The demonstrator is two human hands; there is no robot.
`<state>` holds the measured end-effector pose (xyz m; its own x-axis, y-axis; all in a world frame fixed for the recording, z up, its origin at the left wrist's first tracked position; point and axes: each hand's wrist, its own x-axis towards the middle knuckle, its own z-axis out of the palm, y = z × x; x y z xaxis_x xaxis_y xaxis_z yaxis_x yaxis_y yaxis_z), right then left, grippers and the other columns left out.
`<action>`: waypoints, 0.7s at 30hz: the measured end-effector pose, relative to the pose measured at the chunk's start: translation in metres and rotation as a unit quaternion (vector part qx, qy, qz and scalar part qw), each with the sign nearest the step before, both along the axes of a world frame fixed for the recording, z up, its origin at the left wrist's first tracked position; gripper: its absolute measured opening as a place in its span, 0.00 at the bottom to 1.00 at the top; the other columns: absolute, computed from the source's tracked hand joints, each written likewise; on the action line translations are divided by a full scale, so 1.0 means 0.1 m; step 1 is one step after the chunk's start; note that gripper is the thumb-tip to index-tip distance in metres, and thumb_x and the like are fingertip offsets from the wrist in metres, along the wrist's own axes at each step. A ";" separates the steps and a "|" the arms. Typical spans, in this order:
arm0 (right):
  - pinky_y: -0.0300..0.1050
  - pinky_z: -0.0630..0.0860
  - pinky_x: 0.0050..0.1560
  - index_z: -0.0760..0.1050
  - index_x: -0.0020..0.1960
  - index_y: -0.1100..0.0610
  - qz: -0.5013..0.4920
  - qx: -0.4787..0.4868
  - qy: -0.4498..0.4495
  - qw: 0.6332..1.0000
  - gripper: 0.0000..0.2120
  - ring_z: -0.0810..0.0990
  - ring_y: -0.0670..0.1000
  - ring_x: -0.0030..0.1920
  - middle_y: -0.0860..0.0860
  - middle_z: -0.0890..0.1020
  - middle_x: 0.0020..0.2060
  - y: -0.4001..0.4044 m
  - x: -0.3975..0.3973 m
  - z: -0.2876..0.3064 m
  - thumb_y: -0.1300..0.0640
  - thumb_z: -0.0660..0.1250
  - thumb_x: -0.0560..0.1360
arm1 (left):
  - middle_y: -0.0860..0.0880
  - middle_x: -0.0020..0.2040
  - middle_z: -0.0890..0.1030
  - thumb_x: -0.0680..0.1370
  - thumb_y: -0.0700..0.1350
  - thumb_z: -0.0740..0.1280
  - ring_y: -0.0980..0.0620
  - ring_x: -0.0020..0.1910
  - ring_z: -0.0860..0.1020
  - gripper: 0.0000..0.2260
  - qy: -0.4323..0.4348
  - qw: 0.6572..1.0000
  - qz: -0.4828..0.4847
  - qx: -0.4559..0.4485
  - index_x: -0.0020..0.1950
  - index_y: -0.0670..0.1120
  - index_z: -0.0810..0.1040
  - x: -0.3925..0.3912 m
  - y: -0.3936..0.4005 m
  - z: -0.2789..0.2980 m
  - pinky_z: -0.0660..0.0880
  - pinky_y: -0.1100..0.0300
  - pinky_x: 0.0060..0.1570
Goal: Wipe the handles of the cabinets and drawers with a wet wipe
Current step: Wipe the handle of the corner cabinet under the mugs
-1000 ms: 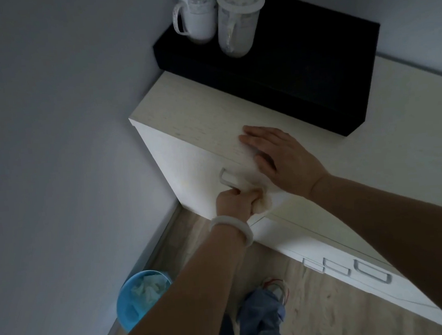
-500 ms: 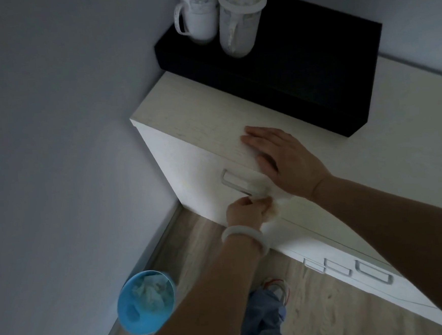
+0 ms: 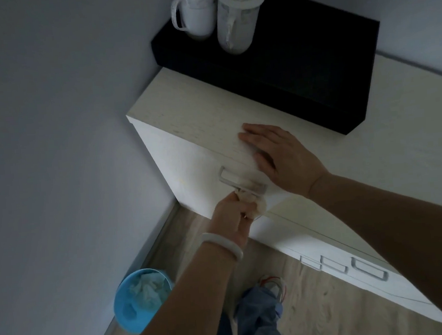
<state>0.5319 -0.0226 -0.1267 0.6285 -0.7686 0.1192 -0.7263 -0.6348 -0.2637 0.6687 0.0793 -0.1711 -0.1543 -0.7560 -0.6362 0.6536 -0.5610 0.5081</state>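
Where the view drops nearest the person, a blue bin point(image 3: 138, 303) with crumpled paper inside stands on the wood floor point(image 3: 319, 315) by the wall. Above it the left hand point(image 3: 234, 216) — a pale bangle point(image 3: 224, 243) on its wrist — has its fingers curled round a crumpled wet wipe point(image 3: 254, 204), pressing it against the near end of the metal handle point(image 3: 242, 182) on the cabinet point(image 3: 188, 170) front. Just beyond, the right hand point(image 3: 280, 157) lies flat, fingers straight, on the cabinet top and holds nothing. Farther right, lower handles point(image 3: 368, 270) line the drawers. At the back, two lidded cups point(image 3: 218, 11) stand on a black box point(image 3: 298, 50).
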 end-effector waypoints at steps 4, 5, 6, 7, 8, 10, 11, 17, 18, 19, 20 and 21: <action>0.48 0.59 0.74 0.63 0.75 0.52 -0.001 -0.006 0.003 1.000 0.22 0.63 0.49 0.73 0.49 0.65 0.74 0.01 0.00 0.00 0.52 0.54 0.81 | 0.44 0.40 0.77 0.73 0.22 0.55 0.53 0.33 0.77 0.15 0.034 0.999 -0.008 0.004 0.51 0.35 0.77 -0.10 0.02 0.04 0.77 0.61 0.43; 0.48 0.59 0.74 0.63 0.75 0.52 -0.002 -0.006 0.004 1.000 0.22 0.62 0.49 0.73 0.49 0.65 0.74 0.01 0.00 0.00 0.52 0.54 0.81 | 0.43 0.41 0.78 0.74 0.23 0.56 0.53 0.34 0.79 0.15 0.042 0.999 -0.002 0.005 0.51 0.35 0.77 -0.10 0.01 0.04 0.78 0.62 0.42; 0.48 0.59 0.74 0.63 0.75 0.52 -0.002 -0.004 0.004 1.000 0.23 0.62 0.49 0.73 0.49 0.65 0.74 0.00 0.01 0.00 0.52 0.54 0.81 | 0.43 0.42 0.80 0.75 0.23 0.56 0.53 0.35 0.79 0.14 0.048 0.999 0.001 0.002 0.50 0.35 0.78 -0.09 0.00 0.05 0.78 0.62 0.42; 0.49 0.60 0.74 0.63 0.75 0.52 -0.002 -0.001 0.004 1.000 0.23 0.62 0.49 0.74 0.49 0.65 0.74 0.00 0.01 0.00 0.51 0.53 0.81 | 0.43 0.43 0.81 0.75 0.23 0.57 0.52 0.37 0.80 0.14 0.050 0.999 0.001 0.001 0.50 0.36 0.79 -0.08 -0.01 0.04 0.78 0.62 0.44; 0.51 0.61 0.74 0.62 0.75 0.51 -0.004 0.002 0.004 1.000 0.23 0.62 0.48 0.74 0.48 0.65 0.74 0.00 0.01 0.00 0.51 0.53 0.81 | 0.44 0.42 0.82 0.75 0.24 0.59 0.52 0.38 0.80 0.13 0.054 0.999 -0.003 -0.001 0.50 0.37 0.79 -0.07 -0.01 0.06 0.78 0.61 0.46; 0.53 0.62 0.74 0.62 0.75 0.51 -0.006 0.007 0.003 1.000 0.23 0.62 0.48 0.74 0.48 0.65 0.75 -0.01 0.00 -0.01 0.50 0.52 0.81 | 0.45 0.39 0.82 0.76 0.25 0.59 0.53 0.35 0.79 0.12 0.067 0.998 -0.015 0.001 0.51 0.36 0.78 -0.04 -0.03 0.07 0.76 0.61 0.43; 0.53 0.62 0.73 0.62 0.75 0.51 -0.005 0.007 0.001 1.000 0.23 0.62 0.48 0.74 0.48 0.65 0.75 -0.01 0.00 -0.02 0.50 0.52 0.81 | 0.45 0.39 0.82 0.76 0.25 0.59 0.53 0.33 0.79 0.12 0.072 0.997 -0.020 0.004 0.51 0.35 0.77 0.00 -0.05 0.06 0.76 0.63 0.40; 0.52 0.63 0.73 0.64 0.75 0.52 -0.003 0.004 -0.011 1.000 0.23 0.63 0.48 0.74 0.48 0.66 0.74 0.00 -0.01 -0.02 0.51 0.53 0.81 | 0.43 0.40 0.76 0.74 0.25 0.58 0.52 0.35 0.74 0.11 0.092 0.996 0.017 0.010 0.50 0.35 0.76 0.21 -0.15 -0.03 0.76 0.64 0.37; 0.52 0.63 0.73 0.64 0.75 0.52 -0.002 0.004 -0.010 1.000 0.23 0.63 0.48 0.74 0.48 0.66 0.74 0.00 -0.01 -0.02 0.51 0.53 0.81 | 0.43 0.39 0.77 0.75 0.25 0.58 0.52 0.35 0.75 0.11 0.091 0.996 0.017 0.014 0.48 0.36 0.76 0.17 -0.12 -0.01 0.75 0.63 0.38; 0.52 0.62 0.73 0.63 0.75 0.52 -0.003 0.004 -0.007 1.000 0.23 0.63 0.48 0.74 0.48 0.65 0.74 0.00 -0.01 -0.02 0.51 0.53 0.81 | 0.44 0.38 0.77 0.75 0.24 0.58 0.52 0.35 0.75 0.11 0.085 0.996 0.010 0.017 0.46 0.36 0.76 0.10 -0.09 -0.01 0.74 0.63 0.39; 0.52 0.62 0.73 0.63 0.75 0.51 -0.004 0.005 -0.003 1.000 0.23 0.62 0.48 0.74 0.48 0.65 0.74 0.00 -0.01 -0.01 0.50 0.52 0.81 | 0.44 0.36 0.76 0.75 0.24 0.57 0.51 0.34 0.74 0.12 0.092 0.996 0.003 0.017 0.44 0.36 0.76 0.02 -0.06 0.02 0.75 0.63 0.37; 0.52 0.62 0.74 0.63 0.75 0.51 -0.005 0.007 0.000 1.000 0.23 0.62 0.48 0.74 0.48 0.65 0.74 0.00 -0.01 -0.01 0.50 0.52 0.81 | 0.43 0.35 0.74 0.74 0.23 0.57 0.51 0.33 0.73 0.13 0.104 0.994 0.000 0.020 0.42 0.37 0.76 -0.06 -0.04 0.02 0.75 0.63 0.36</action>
